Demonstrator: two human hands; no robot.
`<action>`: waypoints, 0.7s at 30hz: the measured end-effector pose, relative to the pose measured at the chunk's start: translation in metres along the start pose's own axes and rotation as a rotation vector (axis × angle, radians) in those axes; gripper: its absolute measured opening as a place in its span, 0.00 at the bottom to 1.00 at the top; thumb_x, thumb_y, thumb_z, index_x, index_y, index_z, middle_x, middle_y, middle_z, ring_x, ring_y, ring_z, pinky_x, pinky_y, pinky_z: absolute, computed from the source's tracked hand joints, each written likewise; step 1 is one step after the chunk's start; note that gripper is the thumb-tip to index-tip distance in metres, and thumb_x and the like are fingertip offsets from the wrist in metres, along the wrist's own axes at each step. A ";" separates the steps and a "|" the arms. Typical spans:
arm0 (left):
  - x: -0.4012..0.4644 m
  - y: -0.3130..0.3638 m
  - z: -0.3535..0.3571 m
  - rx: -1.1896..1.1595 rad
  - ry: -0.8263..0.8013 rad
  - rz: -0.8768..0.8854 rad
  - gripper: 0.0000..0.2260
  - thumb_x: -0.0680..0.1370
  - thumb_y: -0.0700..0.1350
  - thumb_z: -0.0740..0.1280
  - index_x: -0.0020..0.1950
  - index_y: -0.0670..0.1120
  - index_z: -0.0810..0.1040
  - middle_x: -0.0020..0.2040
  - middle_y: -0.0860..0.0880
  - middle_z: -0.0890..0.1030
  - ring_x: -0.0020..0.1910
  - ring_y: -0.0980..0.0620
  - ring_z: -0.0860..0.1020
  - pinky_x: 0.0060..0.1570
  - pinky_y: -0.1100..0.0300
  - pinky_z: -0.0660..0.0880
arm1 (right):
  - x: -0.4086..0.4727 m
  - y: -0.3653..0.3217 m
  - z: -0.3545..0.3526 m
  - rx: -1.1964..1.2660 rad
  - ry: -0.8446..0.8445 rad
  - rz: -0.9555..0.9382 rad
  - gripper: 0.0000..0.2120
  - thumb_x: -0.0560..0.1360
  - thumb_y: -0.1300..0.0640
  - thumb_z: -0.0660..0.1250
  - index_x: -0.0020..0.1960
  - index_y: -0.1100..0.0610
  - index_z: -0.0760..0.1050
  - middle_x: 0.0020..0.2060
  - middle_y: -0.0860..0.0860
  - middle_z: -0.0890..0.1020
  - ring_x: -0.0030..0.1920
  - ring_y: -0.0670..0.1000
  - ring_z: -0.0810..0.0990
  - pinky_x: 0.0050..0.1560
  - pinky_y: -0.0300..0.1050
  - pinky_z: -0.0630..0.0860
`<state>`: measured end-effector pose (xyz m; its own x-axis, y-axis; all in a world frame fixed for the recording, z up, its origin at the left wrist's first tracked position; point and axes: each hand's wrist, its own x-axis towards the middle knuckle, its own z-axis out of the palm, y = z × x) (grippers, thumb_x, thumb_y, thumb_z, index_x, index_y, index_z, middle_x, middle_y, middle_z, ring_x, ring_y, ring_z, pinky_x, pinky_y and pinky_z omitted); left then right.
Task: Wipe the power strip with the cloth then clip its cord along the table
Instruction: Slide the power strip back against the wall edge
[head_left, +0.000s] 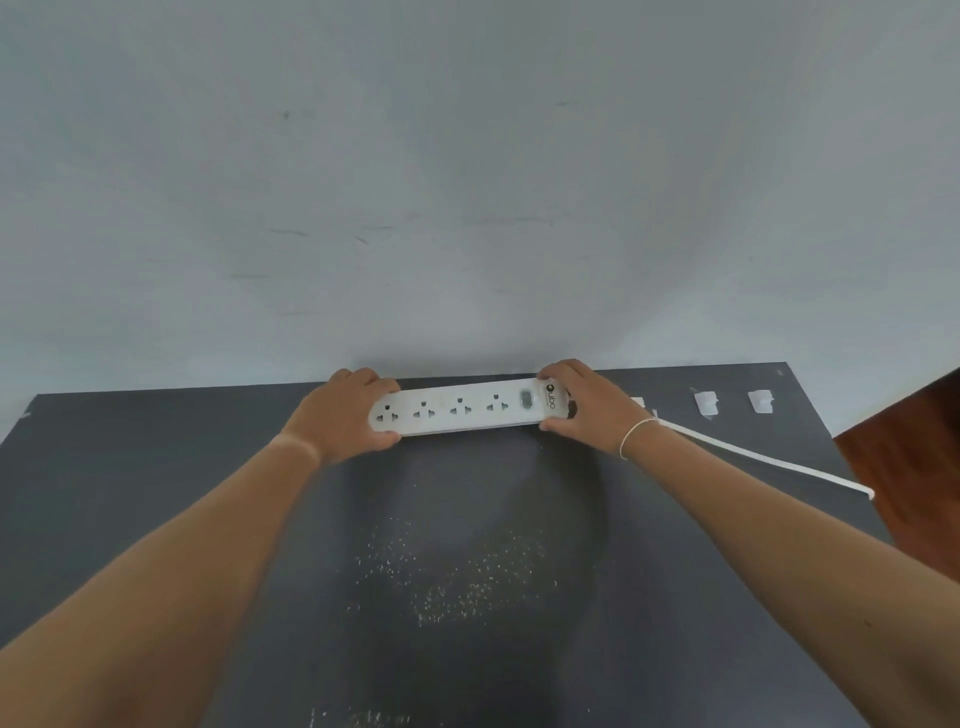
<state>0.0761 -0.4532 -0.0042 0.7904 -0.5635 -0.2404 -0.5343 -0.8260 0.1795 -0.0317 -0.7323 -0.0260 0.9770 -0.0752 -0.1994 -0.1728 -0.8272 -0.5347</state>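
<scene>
The white power strip (462, 408) lies sockets-up at the far edge of the dark worktop (156, 467), close to the wall. The left hand (345, 415) grips its left end and the right hand (582, 402) clamps round the switch end, where the cord (753, 457) trails off right. No cloth is in view, so this looks like positioning. Next the cord needs pressing into the small white clips (706, 404) just beyond
</scene>
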 end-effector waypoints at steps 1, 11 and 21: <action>0.003 -0.001 0.003 -0.006 -0.011 -0.004 0.26 0.71 0.53 0.69 0.67 0.52 0.69 0.63 0.51 0.73 0.62 0.49 0.69 0.59 0.55 0.71 | 0.003 0.003 0.002 0.002 -0.010 -0.001 0.27 0.69 0.52 0.71 0.65 0.52 0.66 0.64 0.50 0.70 0.58 0.55 0.75 0.60 0.53 0.74; 0.015 -0.009 0.007 -0.063 -0.058 -0.018 0.26 0.71 0.52 0.69 0.68 0.52 0.69 0.63 0.51 0.73 0.62 0.48 0.69 0.61 0.53 0.71 | 0.013 0.017 0.012 0.068 0.015 0.002 0.26 0.70 0.50 0.71 0.65 0.50 0.66 0.63 0.48 0.73 0.61 0.51 0.73 0.63 0.49 0.71; 0.018 -0.013 0.005 -0.096 -0.102 -0.023 0.26 0.72 0.51 0.68 0.69 0.52 0.69 0.65 0.51 0.72 0.64 0.50 0.69 0.63 0.54 0.70 | 0.007 0.025 0.009 0.076 0.023 0.045 0.29 0.69 0.51 0.71 0.68 0.51 0.65 0.65 0.49 0.74 0.66 0.51 0.71 0.68 0.49 0.68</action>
<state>0.0956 -0.4525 -0.0160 0.7650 -0.5470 -0.3399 -0.4814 -0.8363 0.2624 -0.0303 -0.7488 -0.0481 0.9706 -0.1244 -0.2062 -0.2245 -0.7779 -0.5870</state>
